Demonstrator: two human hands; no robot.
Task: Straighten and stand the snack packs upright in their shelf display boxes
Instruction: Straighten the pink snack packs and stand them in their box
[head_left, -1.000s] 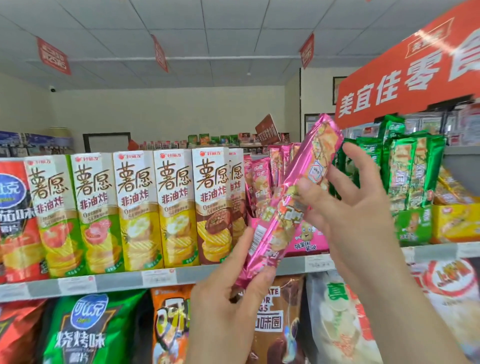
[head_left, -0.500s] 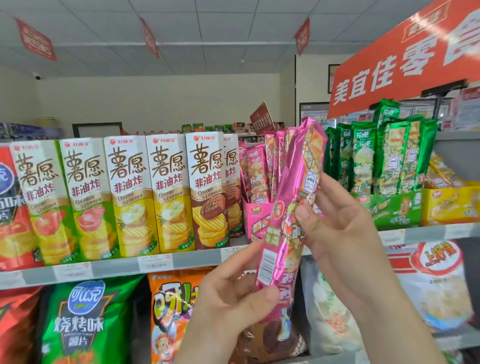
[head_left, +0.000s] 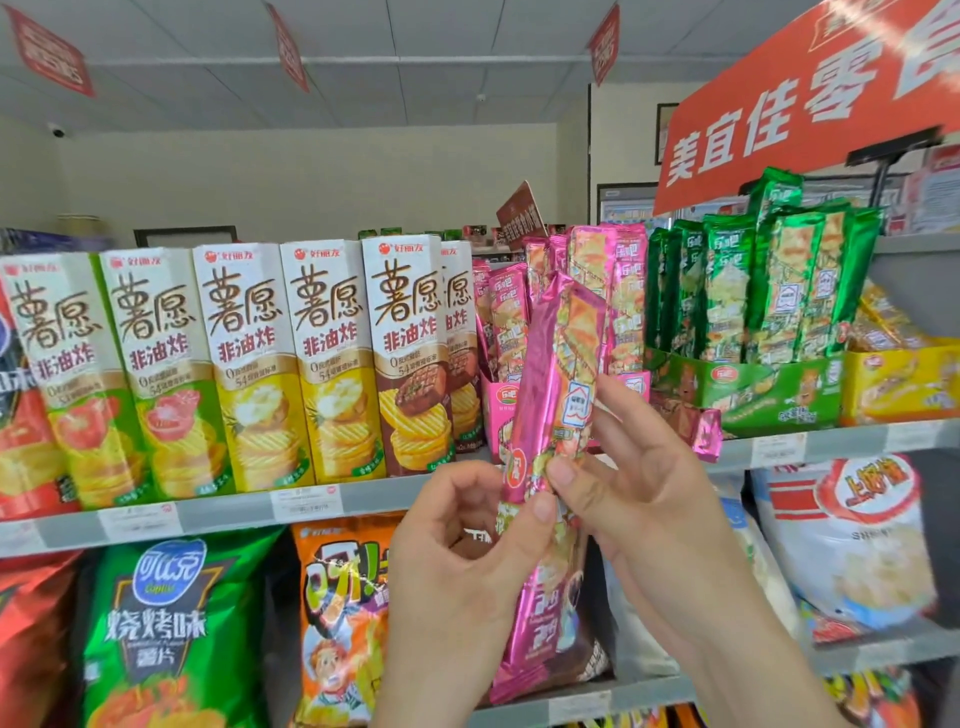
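A long pink snack pack stands almost upright in front of the shelf, held by both hands. My left hand pinches its middle from the left with thumb and curled fingers. My right hand grips it from the right, thumb on the front. Behind it, the pink display box holds several pink packs standing up. One pink pack lies flat on the shelf beside the box. To the right, a green display box holds several upright green packs.
Tall chip cartons line the shelf on the left. A yellow display box sits at the far right. Large snack bags fill the lower shelf. An orange sign hangs above the right side.
The held pink pack has swung from a slant to nearly upright and come lower. My left hand has shifted from its bottom end up to its middle.
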